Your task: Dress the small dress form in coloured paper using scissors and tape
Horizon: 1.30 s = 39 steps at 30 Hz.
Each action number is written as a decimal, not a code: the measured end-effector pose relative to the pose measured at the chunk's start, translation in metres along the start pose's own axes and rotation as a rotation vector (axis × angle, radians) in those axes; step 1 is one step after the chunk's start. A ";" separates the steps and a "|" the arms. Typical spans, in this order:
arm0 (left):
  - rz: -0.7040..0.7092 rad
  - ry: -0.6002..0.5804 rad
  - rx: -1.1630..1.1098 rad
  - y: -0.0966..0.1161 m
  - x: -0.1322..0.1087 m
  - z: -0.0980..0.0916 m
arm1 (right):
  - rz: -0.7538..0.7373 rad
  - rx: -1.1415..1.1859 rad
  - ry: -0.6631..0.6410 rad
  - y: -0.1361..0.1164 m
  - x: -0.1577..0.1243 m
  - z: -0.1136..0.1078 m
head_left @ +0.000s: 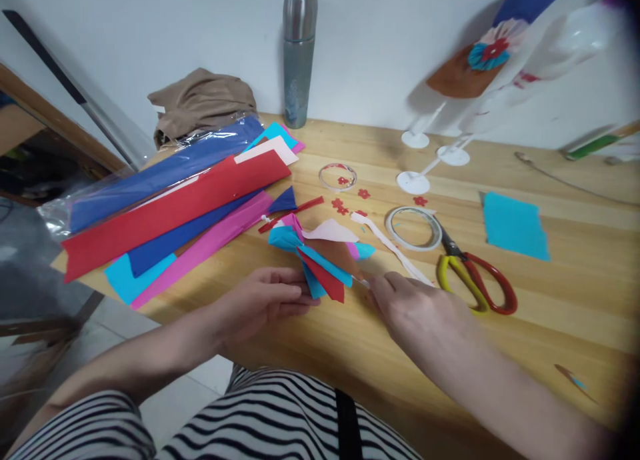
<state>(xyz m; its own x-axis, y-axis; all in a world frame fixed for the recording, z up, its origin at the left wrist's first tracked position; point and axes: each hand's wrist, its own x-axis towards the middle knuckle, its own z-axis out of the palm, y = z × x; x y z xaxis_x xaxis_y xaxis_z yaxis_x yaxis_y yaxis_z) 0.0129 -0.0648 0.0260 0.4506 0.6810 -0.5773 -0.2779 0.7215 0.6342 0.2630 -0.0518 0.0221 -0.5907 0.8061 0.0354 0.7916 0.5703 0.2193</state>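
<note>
A bundle of crepe paper pieces [327,260] in blue, red, brown, pink and pale pink lies fanned out, gathered at its upper left end. My left hand [273,300] is beside its lower edge, fingers stretched out and touching the tip of a blue piece. From the right, my right hand [410,307] closes in a pinch at the bundle's right end, where a thin pale stick-like end shows at the fingertips. The rest of what it grips is hidden. A pale pink paper strip [393,245] runs just behind my right hand.
Scissors [457,263] and a tape roll [414,228] lie right of the bundle, near a blue paper square [517,225]. Small red paper flowers [364,194] are scattered behind. Stacked crepe paper [175,213] fills the left; a flask [299,60] and white-based stands [413,182] stand behind.
</note>
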 end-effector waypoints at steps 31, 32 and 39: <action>0.806 0.232 1.636 0.042 0.021 -0.010 | -0.021 0.005 -0.110 -0.002 0.001 -0.001; 0.812 0.242 1.645 0.042 0.022 -0.010 | -0.025 0.008 -0.119 -0.002 0.001 -0.001; 0.677 0.207 1.487 0.058 0.029 -0.002 | -0.088 0.045 -0.051 -0.003 0.003 0.000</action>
<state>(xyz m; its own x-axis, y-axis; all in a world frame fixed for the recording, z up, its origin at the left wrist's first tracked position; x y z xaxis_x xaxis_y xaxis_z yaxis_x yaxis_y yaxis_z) 0.0083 -0.0032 0.0456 0.4457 0.8950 0.0160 0.6974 -0.3583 0.6207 0.2595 -0.0512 0.0215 -0.6507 0.7587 -0.0321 0.7436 0.6452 0.1755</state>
